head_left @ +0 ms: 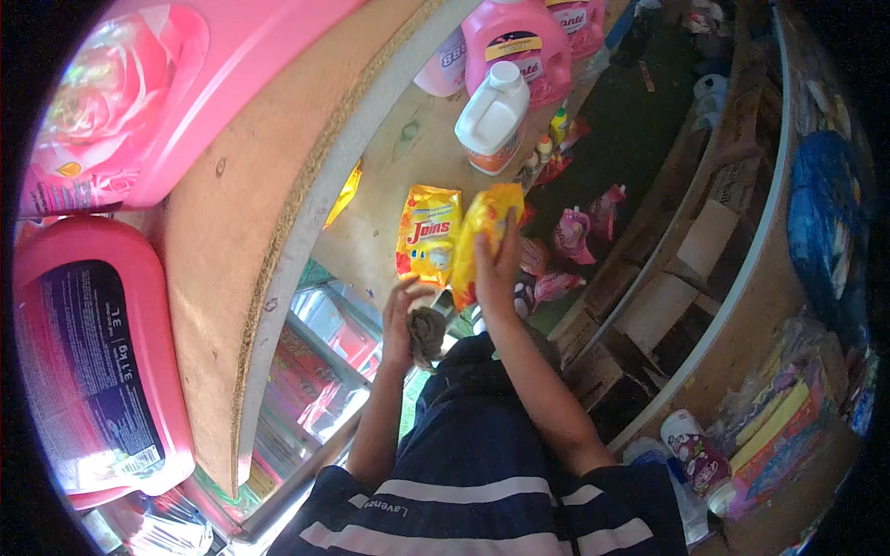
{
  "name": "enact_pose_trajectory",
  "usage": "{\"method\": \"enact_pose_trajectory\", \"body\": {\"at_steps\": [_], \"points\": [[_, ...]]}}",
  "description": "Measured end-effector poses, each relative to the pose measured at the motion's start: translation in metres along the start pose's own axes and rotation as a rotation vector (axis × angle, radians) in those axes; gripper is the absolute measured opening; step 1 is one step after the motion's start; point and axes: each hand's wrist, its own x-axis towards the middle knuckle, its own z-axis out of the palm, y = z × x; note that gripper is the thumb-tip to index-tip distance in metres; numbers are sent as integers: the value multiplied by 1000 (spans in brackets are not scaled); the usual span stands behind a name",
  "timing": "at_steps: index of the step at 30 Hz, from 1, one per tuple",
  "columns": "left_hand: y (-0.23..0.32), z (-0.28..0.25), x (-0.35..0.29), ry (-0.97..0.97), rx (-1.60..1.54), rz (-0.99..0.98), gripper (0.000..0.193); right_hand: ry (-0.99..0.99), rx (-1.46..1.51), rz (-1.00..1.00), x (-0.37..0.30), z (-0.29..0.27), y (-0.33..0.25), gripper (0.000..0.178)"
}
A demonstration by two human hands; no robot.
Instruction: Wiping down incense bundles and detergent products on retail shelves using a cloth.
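My right hand (499, 264) grips a yellow detergent packet (485, 218) with red and orange patches, held up over the wooden shelf (371, 199). Beside it, a second yellow packet (428, 232) with red lettering lies flat on that shelf, near its front edge. My left hand (399, 320) is closed around a crumpled grey-brown rag (426, 335), just below the lying packet. Part of the rag is hidden by the fingers. Farther back on the shelf stands a white jug (493, 116) with a white cap and an orange label.
Pink jugs (519, 42) stand behind the white one. Small bottles (547, 144) and pink pouches (573, 236) sit at the shelf's right side. An upper board (250, 204) carrying large pink bottles (97, 371) juts in at left. Shelving with cardboard boxes (654, 315) curves along the right.
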Motion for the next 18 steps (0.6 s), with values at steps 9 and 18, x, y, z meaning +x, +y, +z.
{"method": "enact_pose_trajectory", "body": {"at_steps": [9,18], "points": [[-31,-58,79,186,262,89,35,-373,-414,-130,-31,63,30,64],[0,-67,126,336,1051,45,53,-329,-284,-180,-37,52,31,59]]}}
